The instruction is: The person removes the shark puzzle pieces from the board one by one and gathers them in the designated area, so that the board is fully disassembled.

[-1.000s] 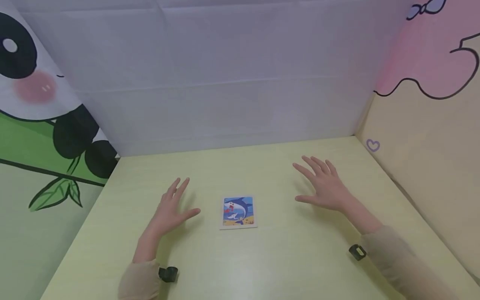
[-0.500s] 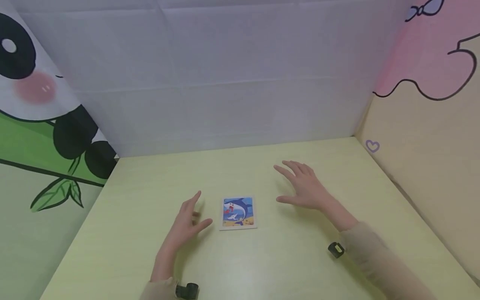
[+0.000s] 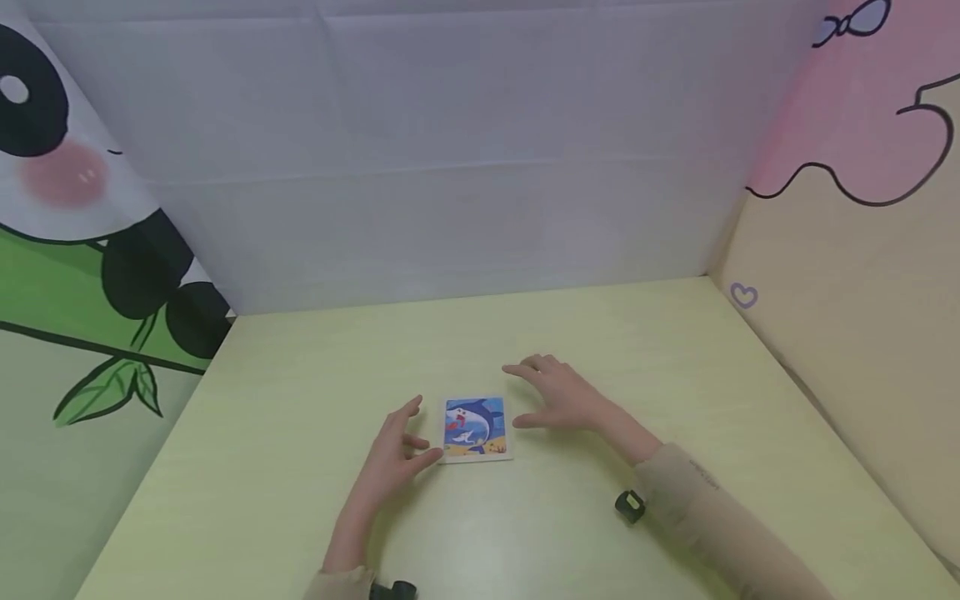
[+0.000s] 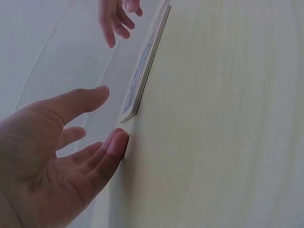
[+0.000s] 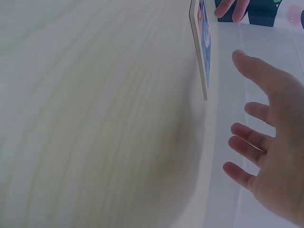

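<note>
A flat, square picture board [image 3: 476,427] with a white border lies on the table; its picture shows a blue shark over sand. Seen edge-on in the left wrist view, the board [image 4: 145,66] is thin. My left hand [image 3: 397,454] is at its left side, thumb tip right at the lower left corner, fingers loosely bent and holding nothing. On the other side, my right hand [image 3: 562,395] hovers with thumb and fingers spread apart, thumb tip close to the board's right edge. The right wrist view shows that hand [image 5: 280,137] with nothing between its fingers.
The pale yellow table [image 3: 600,333] extends around the board. A white cloth wall [image 3: 465,167] rises at the back. Panels with cartoon prints stand at the left [image 3: 97,250] and right [image 3: 847,292]. A small black device [image 3: 630,506] sits at the right wrist.
Both hands have moved inward toward the board, the left hand rightward and the right hand leftward and slightly nearer. The board has stayed in place.
</note>
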Tool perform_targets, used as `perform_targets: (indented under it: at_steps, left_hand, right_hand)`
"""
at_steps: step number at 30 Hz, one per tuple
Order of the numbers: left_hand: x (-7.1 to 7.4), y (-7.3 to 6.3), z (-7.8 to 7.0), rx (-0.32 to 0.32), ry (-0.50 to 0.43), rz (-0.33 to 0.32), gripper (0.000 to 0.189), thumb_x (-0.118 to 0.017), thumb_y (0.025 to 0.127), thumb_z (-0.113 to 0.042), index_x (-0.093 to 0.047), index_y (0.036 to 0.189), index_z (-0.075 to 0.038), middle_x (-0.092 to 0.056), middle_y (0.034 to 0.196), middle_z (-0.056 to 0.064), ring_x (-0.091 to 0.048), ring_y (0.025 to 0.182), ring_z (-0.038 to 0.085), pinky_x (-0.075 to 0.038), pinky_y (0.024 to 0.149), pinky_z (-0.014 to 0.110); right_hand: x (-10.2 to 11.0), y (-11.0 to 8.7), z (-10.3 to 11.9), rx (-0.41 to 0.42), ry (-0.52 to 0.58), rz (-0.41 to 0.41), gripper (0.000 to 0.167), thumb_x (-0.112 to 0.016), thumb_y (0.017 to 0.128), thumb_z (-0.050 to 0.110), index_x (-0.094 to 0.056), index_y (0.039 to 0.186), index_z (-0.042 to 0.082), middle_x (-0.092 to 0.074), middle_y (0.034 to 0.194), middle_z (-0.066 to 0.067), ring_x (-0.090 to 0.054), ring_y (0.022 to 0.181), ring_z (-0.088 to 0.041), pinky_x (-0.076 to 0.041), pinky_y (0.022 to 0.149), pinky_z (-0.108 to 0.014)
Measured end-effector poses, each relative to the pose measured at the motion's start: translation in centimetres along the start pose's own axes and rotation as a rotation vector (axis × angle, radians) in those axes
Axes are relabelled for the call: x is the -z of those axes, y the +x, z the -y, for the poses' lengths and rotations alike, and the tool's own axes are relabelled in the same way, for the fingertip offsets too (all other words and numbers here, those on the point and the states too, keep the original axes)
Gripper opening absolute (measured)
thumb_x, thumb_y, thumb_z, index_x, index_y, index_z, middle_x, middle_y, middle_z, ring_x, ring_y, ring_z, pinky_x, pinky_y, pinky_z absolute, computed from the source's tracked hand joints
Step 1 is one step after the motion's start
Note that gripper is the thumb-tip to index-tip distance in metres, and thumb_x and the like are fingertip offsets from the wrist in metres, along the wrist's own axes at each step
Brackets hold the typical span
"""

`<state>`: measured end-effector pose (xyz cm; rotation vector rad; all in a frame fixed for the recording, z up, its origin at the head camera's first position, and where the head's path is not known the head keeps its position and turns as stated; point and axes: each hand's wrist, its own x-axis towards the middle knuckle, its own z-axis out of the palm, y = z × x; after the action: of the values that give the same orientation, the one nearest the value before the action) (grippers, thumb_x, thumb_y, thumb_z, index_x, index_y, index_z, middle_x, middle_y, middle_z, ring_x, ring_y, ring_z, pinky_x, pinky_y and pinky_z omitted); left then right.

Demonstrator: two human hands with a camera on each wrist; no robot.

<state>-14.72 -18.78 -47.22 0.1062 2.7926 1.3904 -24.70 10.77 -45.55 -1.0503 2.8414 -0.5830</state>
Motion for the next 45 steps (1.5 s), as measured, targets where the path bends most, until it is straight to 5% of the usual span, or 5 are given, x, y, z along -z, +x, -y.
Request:
perform_targets:
  at_steps: [15,28,45]
  left_hand:
    - [-1.3,0.4,-0.2,0.043,-0.028,-0.001,0.087,-0.080,0.077,-0.005,-0.035,0.152,-0.009,-0.043,0.152,0.017,-0.068,0.093,0.019,-0.054,0.074,0.019]
    - [-1.5,0.7,-0.3,0.089,-0.001,0.016,0.084,-0.081,0.075,-0.005,-0.042,0.149,-0.010,-0.051,0.143,0.014,-0.062,0.085,0.014,-0.050,0.073,0.024]
    - [-1.9,1.4,-0.7,0.067,0.046,0.060,0.078,-0.083,0.073,-0.009,-0.050,0.143,-0.006,-0.042,0.150,0.018,-0.058,0.081,0.013,-0.048,0.071,0.020]
  right_hand:
    - [-1.7,1.4,1.3,-0.012,0.059,0.091,0.075,-0.079,0.078,0.047,-0.052,0.142,0.021,-0.058,0.136,-0.003,-0.051,0.127,-0.025,-0.042,0.107,-0.050]
    - [-2.1,2.4,1.0,-0.022,0.174,0.119,0.065,-0.080,0.080,0.040,-0.056,0.139,0.026,-0.052,0.140,-0.005,-0.045,0.128,-0.028,-0.038,0.103,-0.054]
    - [-2.5,2.5,0.8,-0.064,0.270,0.129,0.059,-0.080,0.080,0.035,-0.058,0.135,0.027,-0.049,0.141,-0.007,-0.042,0.130,-0.030,-0.032,0.109,-0.059]
